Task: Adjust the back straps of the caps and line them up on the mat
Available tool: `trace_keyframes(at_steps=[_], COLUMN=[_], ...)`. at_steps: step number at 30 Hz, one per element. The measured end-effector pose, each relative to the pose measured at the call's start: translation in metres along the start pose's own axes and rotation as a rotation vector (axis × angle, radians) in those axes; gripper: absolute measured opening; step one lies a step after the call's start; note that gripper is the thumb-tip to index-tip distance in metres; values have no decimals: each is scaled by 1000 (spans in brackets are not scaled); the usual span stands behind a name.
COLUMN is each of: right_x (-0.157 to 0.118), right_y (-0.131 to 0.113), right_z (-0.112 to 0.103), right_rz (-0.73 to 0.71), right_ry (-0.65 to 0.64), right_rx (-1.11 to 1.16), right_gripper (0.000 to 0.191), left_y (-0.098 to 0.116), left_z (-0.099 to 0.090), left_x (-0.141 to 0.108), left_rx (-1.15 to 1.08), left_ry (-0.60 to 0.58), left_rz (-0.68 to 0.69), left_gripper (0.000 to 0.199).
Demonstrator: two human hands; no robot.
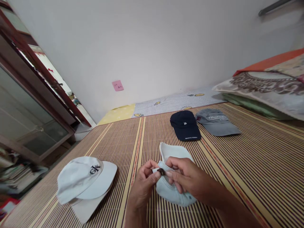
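Note:
A pale blue baseball cap (175,196) lies on the striped mat, its brim (177,152) pointing away from me. Over its back opening, my left hand (147,177) pinches the small dark buckle (161,171) of the cap's strap. From the other side, the fingers of my right hand (184,174) are closed on the strap (164,165) beside that buckle. Part of the strap and the cap's opening is hidden behind my fingers.
Two white caps (78,177) lie stacked at the left. Farther back, a navy cap (185,125) touches a grey cap (215,122). Pillows (266,88) are piled at the right by the wall. A pink note (117,85) hangs on the wall.

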State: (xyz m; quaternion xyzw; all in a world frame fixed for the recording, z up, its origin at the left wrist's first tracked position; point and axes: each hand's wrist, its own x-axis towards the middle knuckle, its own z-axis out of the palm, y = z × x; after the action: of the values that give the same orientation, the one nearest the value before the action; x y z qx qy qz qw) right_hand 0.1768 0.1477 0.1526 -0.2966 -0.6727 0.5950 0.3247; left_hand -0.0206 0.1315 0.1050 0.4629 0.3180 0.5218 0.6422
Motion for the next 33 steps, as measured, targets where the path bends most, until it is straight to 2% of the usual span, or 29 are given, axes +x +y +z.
trace_keyframes(at_steps=[14,26,33], right_x=[-2,-3,-6], right_y=[1,0,-5], right_z=[-7,-11,-17], right_rz=[-44,25,-54], right_ry=[19,-12,-32], right_rx=[-181,-153,-139], right_gripper=[28,28,26], left_y=[1,-2,-1], left_z=[-1,-3,-2], left_x=[0,1,1], left_rx=[-18,-9,7], left_ry=[45,30,12], left_rz=[13,1,33], left_gripper=[32,35,24])
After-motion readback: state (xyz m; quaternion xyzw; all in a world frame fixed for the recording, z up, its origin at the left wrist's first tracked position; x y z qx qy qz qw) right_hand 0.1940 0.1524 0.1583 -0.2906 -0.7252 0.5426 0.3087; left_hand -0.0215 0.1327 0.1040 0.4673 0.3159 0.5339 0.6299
